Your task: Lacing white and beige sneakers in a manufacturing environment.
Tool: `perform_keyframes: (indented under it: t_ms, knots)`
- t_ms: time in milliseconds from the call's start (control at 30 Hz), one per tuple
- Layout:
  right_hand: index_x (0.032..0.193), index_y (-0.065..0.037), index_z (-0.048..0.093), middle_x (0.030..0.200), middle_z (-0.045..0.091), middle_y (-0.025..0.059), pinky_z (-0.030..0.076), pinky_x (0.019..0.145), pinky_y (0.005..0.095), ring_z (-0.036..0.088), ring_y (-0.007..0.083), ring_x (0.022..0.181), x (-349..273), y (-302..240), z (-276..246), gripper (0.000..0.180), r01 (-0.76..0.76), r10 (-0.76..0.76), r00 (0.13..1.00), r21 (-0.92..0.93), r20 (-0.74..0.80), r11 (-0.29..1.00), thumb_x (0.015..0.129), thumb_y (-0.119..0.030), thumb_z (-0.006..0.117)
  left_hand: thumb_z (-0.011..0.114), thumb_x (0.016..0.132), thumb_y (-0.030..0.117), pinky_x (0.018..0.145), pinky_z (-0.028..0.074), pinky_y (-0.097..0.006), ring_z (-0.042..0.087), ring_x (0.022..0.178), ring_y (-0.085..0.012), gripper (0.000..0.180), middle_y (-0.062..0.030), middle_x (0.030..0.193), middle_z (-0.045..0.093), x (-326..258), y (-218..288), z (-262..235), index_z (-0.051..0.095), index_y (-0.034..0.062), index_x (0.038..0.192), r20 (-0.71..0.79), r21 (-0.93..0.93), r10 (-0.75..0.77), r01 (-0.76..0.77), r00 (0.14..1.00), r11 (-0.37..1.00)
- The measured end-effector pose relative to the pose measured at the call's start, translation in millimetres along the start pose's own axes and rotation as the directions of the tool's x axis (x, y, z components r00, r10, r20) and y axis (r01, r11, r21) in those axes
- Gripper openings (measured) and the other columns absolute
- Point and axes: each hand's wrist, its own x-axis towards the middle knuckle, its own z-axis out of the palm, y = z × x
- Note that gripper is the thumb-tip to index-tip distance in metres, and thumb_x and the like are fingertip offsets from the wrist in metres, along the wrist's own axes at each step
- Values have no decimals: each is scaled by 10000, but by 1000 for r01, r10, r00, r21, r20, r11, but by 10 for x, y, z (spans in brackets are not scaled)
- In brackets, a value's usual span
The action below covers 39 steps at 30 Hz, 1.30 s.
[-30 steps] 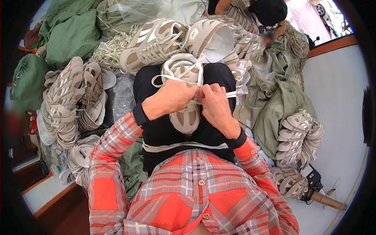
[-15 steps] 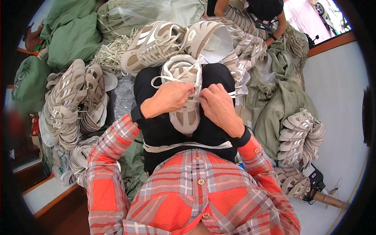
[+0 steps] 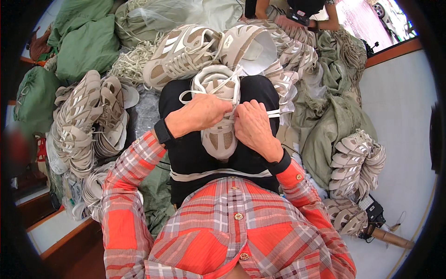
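A beige and white sneaker [image 3: 220, 142] lies in my lap between my thighs, toe toward me. Over its left side my left hand [image 3: 204, 113] is closed at the lacing; its fingertips are hidden. Pressed against the right side of the lacing, my right hand [image 3: 254, 128] is closed on the white shoelace [image 3: 274, 113], whose end sticks out to the right past my knuckles. A loose loop of lace curves beside the sneaker's tongue [image 3: 216, 88], above my left hand. The two hands nearly meet over the middle of the shoe.
Just beyond my knees rest a laced sneaker [image 3: 183, 53] and another sneaker [image 3: 248, 49]. Stacked shoe uppers [image 3: 76, 125] lie at left, more uppers [image 3: 355, 160] at right. Green sacks [image 3: 88, 44] and a lace heap [image 3: 132, 65] surround me. Another person's arm [image 3: 327, 23] reaches in at far right.
My right hand has shifted slightly left, against the shoe and closer to my left hand. My left hand has risen a little. The other person's arm has drawn back from the uppers.
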Motion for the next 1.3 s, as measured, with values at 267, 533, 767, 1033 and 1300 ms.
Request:
perform_keyframes:
  t_ms: [267,533,767,1033,1300]
  knots:
    - [802,-38,573,765,525,90,385,718,377,494,273,789,27,35,-49,54,4,-6,999,44,44,999,749,-50,575,572,773,102,534,487,-439,629,601,-339,112,-146,620,604,8,96,73,533,12,826,-20,239,24,-18,1000,971]
    - [881,-48,617,827,501,94,445,687,375,525,276,793,-105,154,-361,117,95,-113,979,109,172,989,777,-90,651,590,814,125,459,478,-332,655,579,-214,109,-122,639,638,-433,157,-445,551,44,876,-54,-63,-319,316,946,947]
    - [827,-25,599,829,569,142,467,644,418,596,331,767,60,85,-284,156,-40,33,965,22,259,999,791,-163,662,529,924,129,482,505,-244,680,697,-189,102,-113,870,653,-685,128,157,514,36,961,413,-903,-313,339,855,-265]
    - [738,-10,616,658,631,157,496,562,409,636,331,642,144,141,-305,203,-43,-11,874,100,485,994,757,-197,693,557,876,149,654,438,-295,549,778,-185,121,-57,854,552,-660,217,375,528,47,935,45,-672,-310,-201,950,-713]
    - [828,-27,652,544,568,17,401,392,229,523,62,448,174,23,-990,150,-500,-81,472,342,878,796,833,-175,673,502,841,15,725,355,-343,429,715,-177,59,-42,790,517,-2830,-501,-994,524,58,875,-623,-291,-739,-953,257,-86]
